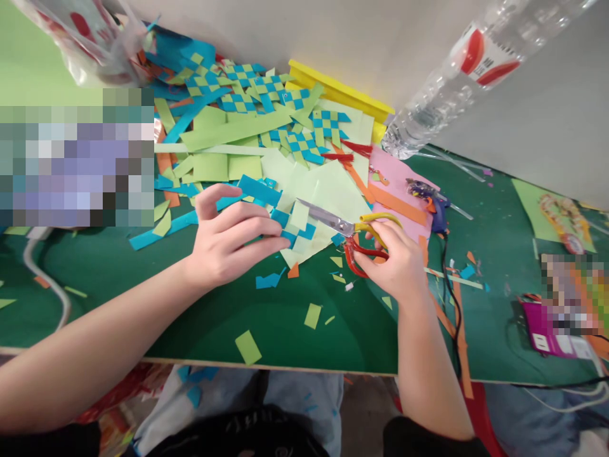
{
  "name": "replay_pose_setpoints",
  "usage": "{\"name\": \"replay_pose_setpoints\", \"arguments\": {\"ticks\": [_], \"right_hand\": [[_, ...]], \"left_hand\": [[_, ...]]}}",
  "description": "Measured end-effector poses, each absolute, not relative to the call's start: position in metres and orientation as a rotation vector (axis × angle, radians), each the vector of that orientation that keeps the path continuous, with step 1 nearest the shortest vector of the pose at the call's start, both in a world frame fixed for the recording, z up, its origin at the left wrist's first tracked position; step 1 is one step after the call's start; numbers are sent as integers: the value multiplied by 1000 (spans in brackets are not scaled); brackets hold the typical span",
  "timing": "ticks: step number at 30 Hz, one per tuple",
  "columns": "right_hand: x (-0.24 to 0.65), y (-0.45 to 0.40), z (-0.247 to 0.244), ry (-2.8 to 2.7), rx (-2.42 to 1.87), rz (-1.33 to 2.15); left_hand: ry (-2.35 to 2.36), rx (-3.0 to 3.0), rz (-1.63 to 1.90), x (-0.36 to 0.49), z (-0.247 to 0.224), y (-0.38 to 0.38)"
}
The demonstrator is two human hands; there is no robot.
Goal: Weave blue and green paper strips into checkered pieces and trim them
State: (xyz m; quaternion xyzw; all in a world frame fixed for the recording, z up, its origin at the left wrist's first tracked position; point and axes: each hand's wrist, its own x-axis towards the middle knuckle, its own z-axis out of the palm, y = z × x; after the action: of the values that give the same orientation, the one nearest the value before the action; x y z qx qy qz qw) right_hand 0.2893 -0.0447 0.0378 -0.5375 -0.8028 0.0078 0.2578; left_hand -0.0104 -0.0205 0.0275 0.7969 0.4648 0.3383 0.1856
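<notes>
My left hand [233, 238] is closed on a woven paper piece [302, 237] of blue and pale green strips, its loose ends poking out past the fingertips. Scissors [335, 223] with one yellow and one red handle are in my right hand [397, 257], fingers through the loops. Their handles stand apart, and the blades point left, over the upper edge of the woven piece. Whether the blades touch the paper I cannot tell. Beneath both lie pale green sheets [328, 181]. A wide blue strip [259, 189] lies just beyond my left fingers.
Several blue-green woven fish [328, 124] and green strips [242, 129] are heaped at the back. A clear bottle [442, 89] stands at the right rear. Right of the scissors, a blue glue gun [438, 212] with a black cord rests near pink paper [394, 170]. Scraps [248, 347] dot the green table.
</notes>
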Motion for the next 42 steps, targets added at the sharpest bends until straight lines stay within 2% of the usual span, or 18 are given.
{"name": "replay_pose_setpoints", "arguments": {"ticks": [10,28,42], "right_hand": [[293,-43,33,-2184,-1398,-76],[295,-43,31,-2195,-1423,-108],[291,-43,35,-2140,-1503,149]], "left_hand": [[862,2899,1566,-5,28,-15],[894,2933,1528,-5,29,-17],[829,2927,1533,-2,31,-17]]}}
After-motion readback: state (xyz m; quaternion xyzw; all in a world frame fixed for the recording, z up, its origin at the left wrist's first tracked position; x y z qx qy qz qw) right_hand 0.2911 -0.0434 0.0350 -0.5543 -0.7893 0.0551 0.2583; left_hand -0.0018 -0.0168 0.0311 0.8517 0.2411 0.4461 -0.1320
